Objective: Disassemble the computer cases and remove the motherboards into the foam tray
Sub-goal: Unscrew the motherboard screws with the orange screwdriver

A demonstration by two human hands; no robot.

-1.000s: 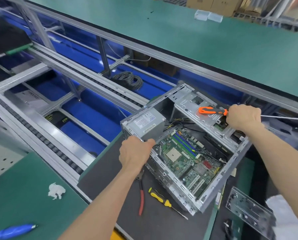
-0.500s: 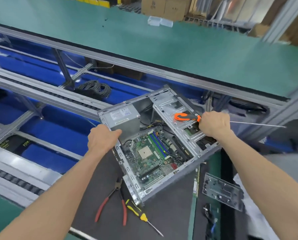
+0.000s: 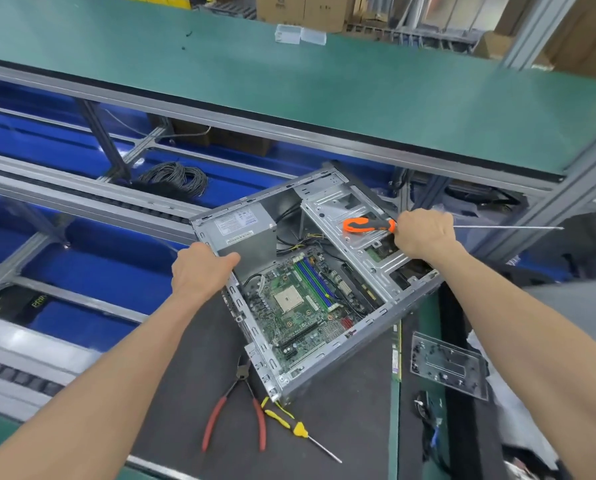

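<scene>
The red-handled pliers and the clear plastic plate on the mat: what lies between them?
In the head view, the yellow screwdriver and the near corner of the computer case lie between the pliers and the clear plate.

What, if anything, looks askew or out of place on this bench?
The computer case sits skewed on the black mat, gripped by the left hand. The right hand holds an orange screwdriver across it. Red pliers lie loose beside it. Nothing looks damaged.
</scene>
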